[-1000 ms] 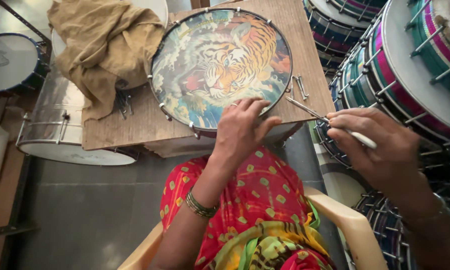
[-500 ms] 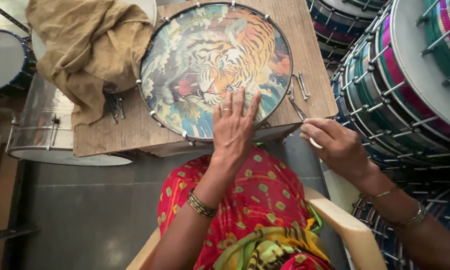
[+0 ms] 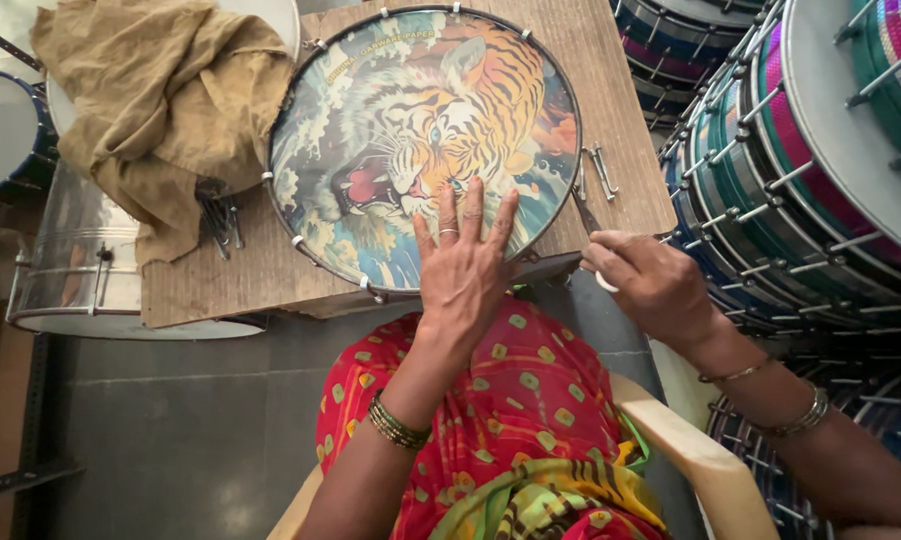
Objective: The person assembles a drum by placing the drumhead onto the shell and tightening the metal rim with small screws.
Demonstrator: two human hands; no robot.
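Note:
A round drum head (image 3: pixel 401 130) printed with a tiger lies flat on a wooden board (image 3: pixel 241 275). My left hand (image 3: pixel 463 270) rests palm down on its near edge, fingers spread, holding nothing. My right hand (image 3: pixel 651 285) is closed around a white-handled metal tool (image 3: pixel 593 235) whose thin shaft points at the drum head's right rim. Two loose metal hooks (image 3: pixel 599 170) lie on the board just beyond that hand.
A tan cloth (image 3: pixel 161 100) is heaped over the board's left end, with several metal hooks (image 3: pixel 216 215) under its edge. Shiny steel drum shells (image 3: pixel 81 280) stand at left. Stacked coloured drums (image 3: pixel 801 150) crowd the right. I sit in a plastic chair (image 3: pixel 691 450).
My right hand has come in from the right with the tool to the drum head's right rim. My left hand has slid further onto the drum head and flattened.

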